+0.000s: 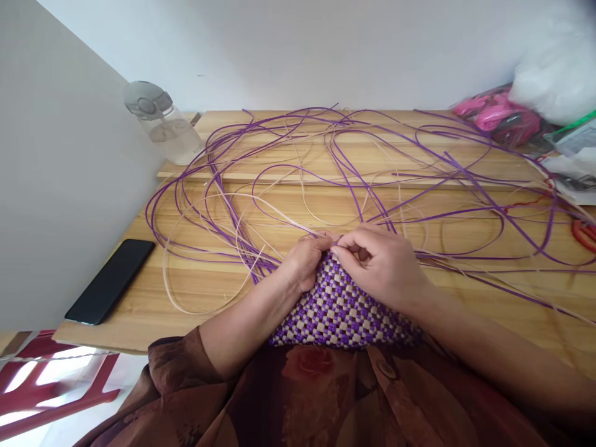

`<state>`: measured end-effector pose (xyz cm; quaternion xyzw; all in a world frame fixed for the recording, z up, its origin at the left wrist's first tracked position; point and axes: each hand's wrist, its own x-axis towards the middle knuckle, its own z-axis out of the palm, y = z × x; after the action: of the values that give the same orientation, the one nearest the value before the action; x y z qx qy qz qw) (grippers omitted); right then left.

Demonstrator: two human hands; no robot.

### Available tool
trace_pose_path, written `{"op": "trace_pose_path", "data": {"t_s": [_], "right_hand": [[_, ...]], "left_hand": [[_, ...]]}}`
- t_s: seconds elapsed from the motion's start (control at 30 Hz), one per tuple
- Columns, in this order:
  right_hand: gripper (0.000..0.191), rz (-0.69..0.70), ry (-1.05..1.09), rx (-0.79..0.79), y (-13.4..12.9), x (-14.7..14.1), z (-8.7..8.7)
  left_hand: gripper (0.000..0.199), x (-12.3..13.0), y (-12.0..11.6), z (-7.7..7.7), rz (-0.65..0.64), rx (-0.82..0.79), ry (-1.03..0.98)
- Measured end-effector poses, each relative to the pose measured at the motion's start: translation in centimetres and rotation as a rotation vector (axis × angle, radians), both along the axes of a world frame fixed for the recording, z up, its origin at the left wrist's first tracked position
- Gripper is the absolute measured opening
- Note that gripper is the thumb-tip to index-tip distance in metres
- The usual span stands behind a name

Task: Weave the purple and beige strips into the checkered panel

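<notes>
A woven piece (339, 298) in purple and cream checks rests against my body at the table's front. My left hand (310, 257) is closed on its upper left edge, thumb and fingers pinched together. At the top corner, my right hand (379, 257) pinches with thumb and forefinger close beside the left fingertips. What lies right between the right fingertips is too small to make out, though strands meet there. Long purple strips (354, 192) and cream strips (279, 215) fan out from the woven edge over the table.
A black phone (110, 281) lies at the table's left edge. Behind it stands a clear bottle (170, 133) with a grey lid. Bagged pink material (500, 115), a white plastic bag (559, 84) and red handles (584, 234) are on the right. A raised wooden board (279, 146) runs along the wall.
</notes>
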<state>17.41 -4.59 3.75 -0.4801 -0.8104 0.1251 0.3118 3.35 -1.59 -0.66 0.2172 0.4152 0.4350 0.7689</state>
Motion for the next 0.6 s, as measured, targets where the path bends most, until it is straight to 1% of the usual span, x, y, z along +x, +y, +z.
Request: {"op": "trace_pose_path", "data": {"t_s": [0.07,0.1,0.13,0.17,0.2,0.23,0.3,0.37,0.43,0.47,0.53,0.6], "right_hand": [[0.012,0.038,0.117,-0.215,-0.7,0.3,0.7],[0.012,0.059,0.143,-0.298,-1.0,0.5,0.9],[0.012,0.076,0.155,-0.332,-1.3,0.7,0.9],[0.011,0.088,0.161,-0.316,-1.5,0.9,0.7],[0.010,0.095,0.162,-0.259,-1.7,1.1,0.4],[0.009,0.097,0.159,-0.178,-1.7,1.2,0.0],[0.015,0.092,0.137,-0.010,-1.5,1.2,-0.9],[0.015,0.085,0.096,0.096,-1.1,1.1,-1.6],[0.004,0.056,0.069,0.144,-0.8,0.9,-1.8],[0.002,0.032,0.063,0.161,-0.6,0.9,-1.8],[0.005,-0.004,0.052,0.194,-0.4,0.9,-1.7],[0.003,0.002,0.039,0.237,-0.3,0.9,-1.7]], "left_hand": [[0.016,0.0,-0.1,0.2,0.000,0.018,0.000],[0.016,0.0,-0.1,0.3,0.008,0.035,0.011],[0.015,0.0,-0.2,0.4,0.022,0.053,0.027],[0.015,0.0,-0.2,0.4,0.034,0.066,0.044],[0.016,0.0,-0.2,0.4,0.040,0.077,0.055],[0.016,0.0,-0.2,0.3,0.041,0.087,0.062],[0.014,0.0,-0.2,0.1,0.037,0.116,0.071],[0.014,0.1,-0.2,0.0,0.039,0.158,0.080],[0.015,0.2,-0.3,0.0,0.043,0.187,0.088],[0.016,0.2,-0.3,0.1,0.042,0.193,0.086],[0.016,0.3,-0.3,0.2,0.039,0.186,0.073],[0.016,0.4,-0.4,0.3,0.046,0.177,0.058]]}}
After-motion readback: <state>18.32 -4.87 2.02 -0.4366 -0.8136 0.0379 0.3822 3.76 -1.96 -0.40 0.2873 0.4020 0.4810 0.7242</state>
